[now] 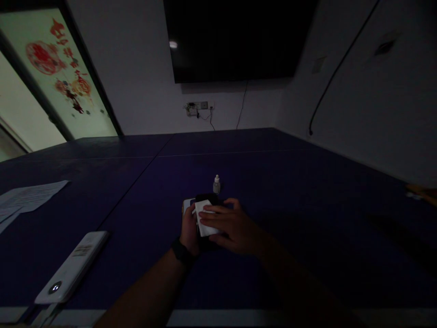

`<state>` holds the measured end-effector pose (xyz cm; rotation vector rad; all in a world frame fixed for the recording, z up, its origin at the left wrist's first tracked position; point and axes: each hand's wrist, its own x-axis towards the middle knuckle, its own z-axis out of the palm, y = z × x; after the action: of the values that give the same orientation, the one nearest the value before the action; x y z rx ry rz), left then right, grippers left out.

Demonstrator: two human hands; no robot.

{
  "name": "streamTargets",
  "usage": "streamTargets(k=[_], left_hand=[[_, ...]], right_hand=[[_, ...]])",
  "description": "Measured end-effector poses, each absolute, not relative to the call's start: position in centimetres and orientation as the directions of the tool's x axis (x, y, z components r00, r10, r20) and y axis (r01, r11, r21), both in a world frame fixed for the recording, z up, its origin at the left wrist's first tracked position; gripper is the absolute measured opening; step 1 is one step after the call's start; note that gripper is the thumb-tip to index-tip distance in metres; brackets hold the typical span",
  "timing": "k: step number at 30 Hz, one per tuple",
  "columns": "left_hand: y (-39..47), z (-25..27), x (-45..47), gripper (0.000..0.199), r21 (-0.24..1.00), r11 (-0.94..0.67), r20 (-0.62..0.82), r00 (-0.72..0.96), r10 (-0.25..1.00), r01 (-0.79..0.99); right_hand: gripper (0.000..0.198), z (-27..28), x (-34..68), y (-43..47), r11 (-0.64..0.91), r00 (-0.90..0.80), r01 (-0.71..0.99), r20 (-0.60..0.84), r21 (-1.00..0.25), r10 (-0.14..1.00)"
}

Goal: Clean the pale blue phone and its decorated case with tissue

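My left hand (189,231), with a dark band on its wrist, grips a dark flat device that looks like a phone (209,197) by its left side. On the upper face of the device lies a folded white cloth or tissue (202,219). The fingers of my right hand (235,227) press on this cloth and cover part of it. Just behind the device, a small clear dropper bottle with a white cap (216,185) stands upright. Partly hidden by my left hand, a pale flat object with a dark edge (186,203) shows beside the device.
A long white power bank (73,266) with cables lies at the left on the dark blue table (273,182). Papers (30,200) lie at the far left. At the right edge is an orange-brown object (421,193). A wall and a large screen (239,41) stand beyond.
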<state>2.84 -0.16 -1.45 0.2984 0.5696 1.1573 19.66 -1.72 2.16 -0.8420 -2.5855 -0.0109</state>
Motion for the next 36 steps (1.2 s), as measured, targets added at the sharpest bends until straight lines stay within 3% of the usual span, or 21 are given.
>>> streamTargets(k=[4, 7, 11, 15, 19, 22, 27, 29, 32, 36], left_hand=[[-0.3, -1.2, 3.0, 0.04, 0.519, 0.423, -0.308, 0.299, 0.903, -0.742], [-0.3, -1.1, 3.2, 0.034, 0.522, 0.379, -0.287, 0.261, 0.922, -0.764], [-0.5, -0.8, 3.2, 0.036, 0.517, 0.409, -0.298, 0.29, 0.909, -0.752], [-0.8, 0.1, 3.2, 0.048, 0.477, 0.477, -0.293, 0.378, 0.878, -0.738], [-0.5, -0.1, 3.2, 0.035, 0.486, 0.396, -0.288, 0.285, 0.914, -0.779], [-0.3, -0.5, 3.0, 0.035, 0.502, 0.391, -0.291, 0.275, 0.916, -0.772], [-0.3, -0.5, 2.7, 0.043, 0.503, 0.428, -0.274, 0.331, 0.903, -0.751], [-0.3, -0.5, 2.6, 0.043, 0.506, 0.41, -0.255, 0.323, 0.912, -0.759], [-0.3, -0.6, 2.4, 0.049, 0.512, 0.417, -0.233, 0.346, 0.909, -0.751], [-0.2, -0.5, 2.2, 0.052, 0.528, 0.42, -0.227, 0.354, 0.907, -0.738]], right_hand=[[0.046, 2.4, 20.0, -1.7, 0.724, -0.606, 0.679, 0.464, -0.121, 0.646], [0.054, 2.5, 19.7, -1.9, 0.79, -0.696, 0.604, 0.413, -0.106, 0.588], [0.031, 2.5, 20.5, -1.6, 0.799, -0.669, 0.582, 0.471, -0.148, 0.575], [0.034, 2.4, 21.1, -1.2, 0.702, -0.532, 0.693, 0.542, -0.163, 0.651], [0.046, 2.2, 20.3, -1.6, 0.753, -0.624, 0.642, 0.469, -0.148, 0.625], [0.036, 2.2, 20.1, -1.8, 0.828, -0.729, 0.534, 0.404, -0.17, 0.553], [0.037, 2.4, 20.3, -1.7, 0.762, -0.627, 0.616, 0.462, -0.198, 0.627], [0.042, 2.4, 20.2, -1.7, 0.794, -0.675, 0.577, 0.437, -0.19, 0.595], [0.03, 2.3, 20.2, -1.8, 0.849, -0.741, 0.484, 0.417, -0.212, 0.527], [0.032, 2.2, 20.5, -1.7, 0.797, -0.658, 0.568, 0.468, -0.205, 0.589]])
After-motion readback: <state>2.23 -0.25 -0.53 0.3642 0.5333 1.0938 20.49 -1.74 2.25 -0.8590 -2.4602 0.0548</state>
